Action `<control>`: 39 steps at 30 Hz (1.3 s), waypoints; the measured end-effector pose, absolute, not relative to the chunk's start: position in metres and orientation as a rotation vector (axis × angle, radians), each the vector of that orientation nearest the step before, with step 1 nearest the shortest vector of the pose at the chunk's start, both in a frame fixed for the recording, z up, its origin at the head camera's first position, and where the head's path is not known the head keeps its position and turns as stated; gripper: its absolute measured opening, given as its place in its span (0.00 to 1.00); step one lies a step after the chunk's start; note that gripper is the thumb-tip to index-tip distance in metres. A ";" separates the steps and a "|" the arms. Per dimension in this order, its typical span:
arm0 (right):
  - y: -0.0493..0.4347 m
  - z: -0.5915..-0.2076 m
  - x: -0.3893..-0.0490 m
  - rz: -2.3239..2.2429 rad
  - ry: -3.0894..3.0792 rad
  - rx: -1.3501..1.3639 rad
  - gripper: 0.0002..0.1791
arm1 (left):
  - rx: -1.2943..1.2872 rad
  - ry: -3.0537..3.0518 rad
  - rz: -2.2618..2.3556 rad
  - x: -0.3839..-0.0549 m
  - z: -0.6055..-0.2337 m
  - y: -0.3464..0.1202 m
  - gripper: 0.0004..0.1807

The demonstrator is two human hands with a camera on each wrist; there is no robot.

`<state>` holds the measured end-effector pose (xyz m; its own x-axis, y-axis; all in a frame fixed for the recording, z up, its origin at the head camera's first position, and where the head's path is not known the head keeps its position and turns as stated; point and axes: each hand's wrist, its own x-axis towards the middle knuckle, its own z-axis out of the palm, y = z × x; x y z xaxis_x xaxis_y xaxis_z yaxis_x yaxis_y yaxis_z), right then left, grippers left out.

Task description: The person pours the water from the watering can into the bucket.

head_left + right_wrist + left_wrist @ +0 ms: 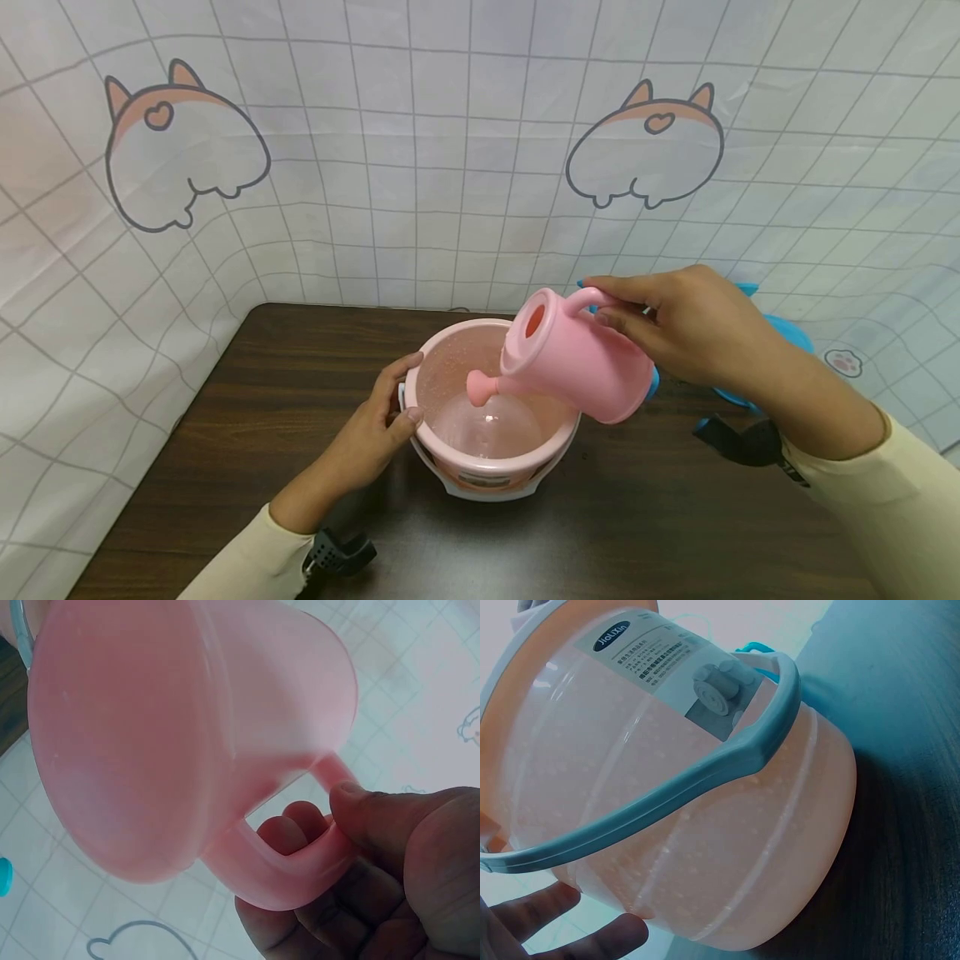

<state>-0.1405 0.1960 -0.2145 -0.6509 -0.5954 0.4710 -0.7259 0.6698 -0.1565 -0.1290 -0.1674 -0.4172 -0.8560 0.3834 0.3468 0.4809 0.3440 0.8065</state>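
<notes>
My right hand (693, 329) grips the handle (281, 874) of a pink watering can (592, 367), fingers wrapped through its loop. The can is tilted left, with its round opening facing up-left and its sprinkler spout (482, 388) over the inside of a pink bucket (485, 460). A bright glint shows at the bucket's bottom, and drops speckle its inner wall. On the bucket's left, my left hand (367, 433) holds the rim, thumb and index finger at its edge. In the left wrist view, two fingertips (622, 935) lie against the outer wall, below the hanging handle (682, 787).
The bucket stands on a dark wood table (247, 392). Behind the right hand is a blue object (787, 332), partly hidden. A white gridded cloth (450, 167) with cartoon animal prints hangs around the back and sides. A label (667, 664) is stuck on the bucket.
</notes>
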 end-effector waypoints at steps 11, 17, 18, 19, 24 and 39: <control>0.192 -0.209 -0.140 0.464 -2.595 1.018 0.17 | -0.800 -2.497 -1.539 -0.129 -0.418 -0.168 0.35; 0.191 -0.206 -0.139 0.458 -2.639 1.010 0.15 | -0.805 -2.493 -1.544 -0.129 -0.418 -0.167 0.35; 0.191 -0.206 -0.139 0.458 -2.642 1.013 0.15 | -0.805 -2.495 -1.543 -0.129 -0.418 -0.167 0.35; 0.190 -0.205 -0.139 0.453 -2.644 1.016 0.15 | -0.806 -2.495 -1.544 -0.129 -0.418 -0.167 0.35; 0.188 -0.203 -0.139 0.439 -2.684 0.999 0.16 | -0.811 -2.490 -1.549 -0.129 -0.418 -0.167 0.35; 0.180 -0.195 -0.143 0.407 -2.717 1.022 0.17 | -0.816 -2.493 -1.528 -0.129 -0.418 -0.168 0.34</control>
